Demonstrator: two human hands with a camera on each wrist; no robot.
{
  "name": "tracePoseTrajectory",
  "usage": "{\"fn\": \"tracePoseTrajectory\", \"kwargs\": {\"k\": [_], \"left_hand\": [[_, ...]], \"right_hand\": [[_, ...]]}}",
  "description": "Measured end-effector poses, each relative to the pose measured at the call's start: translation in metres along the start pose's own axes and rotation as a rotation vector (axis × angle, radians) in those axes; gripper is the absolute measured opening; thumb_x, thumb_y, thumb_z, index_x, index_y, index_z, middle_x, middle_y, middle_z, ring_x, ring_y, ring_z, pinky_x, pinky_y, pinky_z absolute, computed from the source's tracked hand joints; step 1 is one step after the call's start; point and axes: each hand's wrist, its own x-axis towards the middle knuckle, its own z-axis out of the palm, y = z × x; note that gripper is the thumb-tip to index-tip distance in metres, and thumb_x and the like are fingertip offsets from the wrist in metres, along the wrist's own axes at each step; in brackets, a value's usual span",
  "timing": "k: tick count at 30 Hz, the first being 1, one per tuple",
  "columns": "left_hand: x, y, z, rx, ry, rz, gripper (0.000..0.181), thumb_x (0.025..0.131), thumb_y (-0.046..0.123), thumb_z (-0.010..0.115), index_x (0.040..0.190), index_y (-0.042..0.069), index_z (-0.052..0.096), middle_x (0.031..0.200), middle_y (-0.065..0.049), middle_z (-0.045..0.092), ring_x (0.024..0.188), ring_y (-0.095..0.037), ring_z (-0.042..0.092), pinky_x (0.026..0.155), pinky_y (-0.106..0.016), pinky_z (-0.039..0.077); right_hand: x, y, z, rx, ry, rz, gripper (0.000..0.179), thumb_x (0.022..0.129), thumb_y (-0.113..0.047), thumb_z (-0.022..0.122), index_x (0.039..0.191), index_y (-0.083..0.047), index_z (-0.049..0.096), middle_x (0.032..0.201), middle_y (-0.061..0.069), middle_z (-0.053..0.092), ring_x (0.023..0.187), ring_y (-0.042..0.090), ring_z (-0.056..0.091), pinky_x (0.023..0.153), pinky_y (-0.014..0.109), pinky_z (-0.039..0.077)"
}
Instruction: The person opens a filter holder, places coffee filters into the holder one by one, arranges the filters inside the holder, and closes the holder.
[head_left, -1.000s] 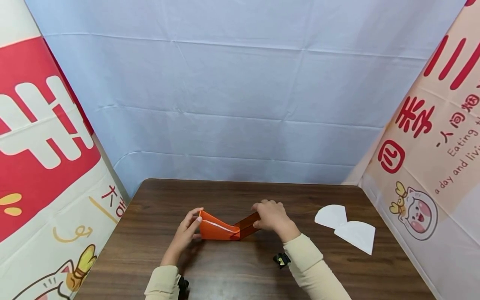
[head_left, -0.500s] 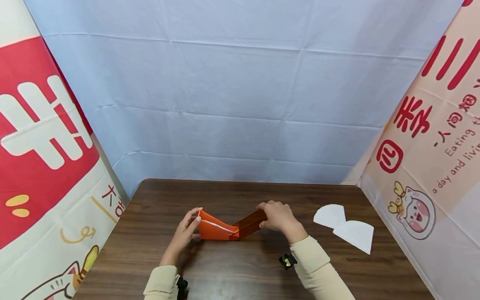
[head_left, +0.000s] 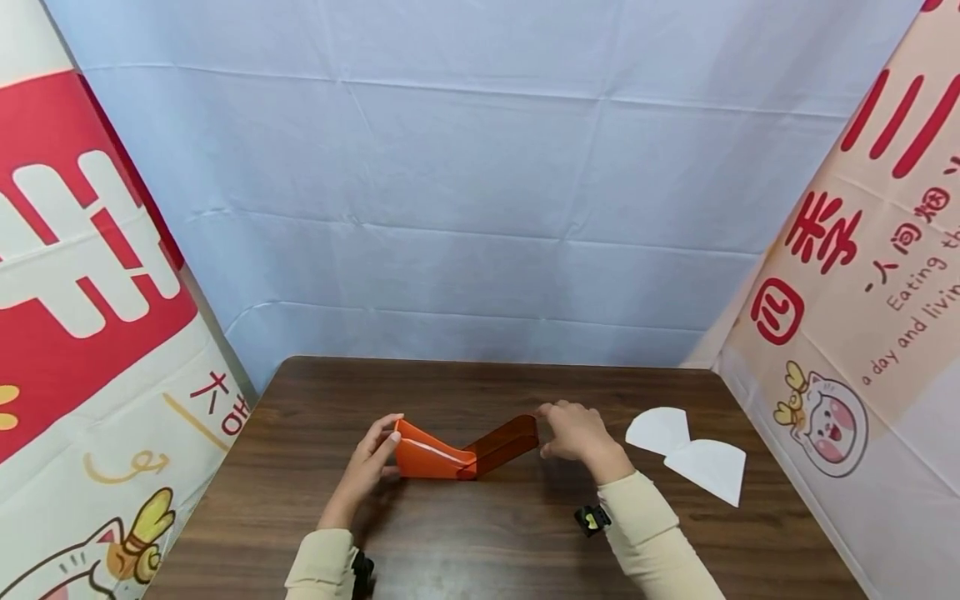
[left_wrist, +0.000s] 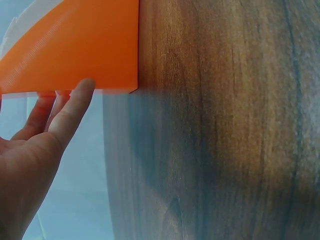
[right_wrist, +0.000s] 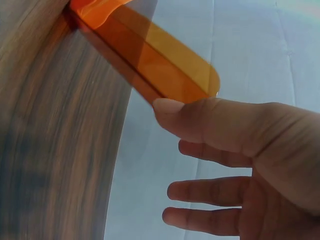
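Observation:
An orange coffee filter case lies on the table, a white edge showing along its top. Its see-through amber lid is swung out to the right, tilted upward. My left hand holds the case's left end, thumb on the near side and fingertips behind; the left wrist view shows the thumb against the orange wall. My right hand is just beyond the lid's raised end, fingers extended and apart. In the right wrist view its thumb overlaps the lid's rounded tip.
Two white fan-shaped paper filters lie overlapping on the right of the dark wooden table. A pale blue cloth hangs behind, and printed cloths stand at both sides.
My right hand has moved right, drawing away from the lid's end, which it held before. The lid stays tilted out at the same angle. My left hand stays on the case.

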Motion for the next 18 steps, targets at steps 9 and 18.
{"fn": "tracePoseTrajectory", "kwargs": {"k": [9, 18], "left_hand": [[0.002, 0.002, 0.0, 0.0, -0.001, -0.002, 0.039, 0.099, 0.013, 0.047, 0.136, 0.004, 0.041, 0.121, -0.024, 0.047, 0.11, -0.041, 0.048, 0.077, -0.062, 0.045], [0.0, 0.002, 0.001, 0.003, 0.002, 0.002, 0.038, 0.099, 0.012, 0.046, 0.135, 0.002, 0.041, 0.117, -0.024, 0.049, 0.108, -0.04, 0.05, 0.076, -0.062, 0.045]], "right_hand": [[-0.008, 0.023, 0.0, 0.031, -0.073, 0.043, 0.063, 0.07, -0.022, 0.082, 0.125, -0.003, 0.056, 0.12, 0.018, 0.055, 0.108, 0.038, 0.051, 0.082, 0.06, 0.041], [-0.017, 0.054, 0.01, 0.042, -0.065, 0.083, 0.057, 0.071, -0.021, 0.081, 0.121, -0.004, 0.059, 0.117, 0.016, 0.058, 0.107, 0.038, 0.052, 0.081, 0.061, 0.041]]}}
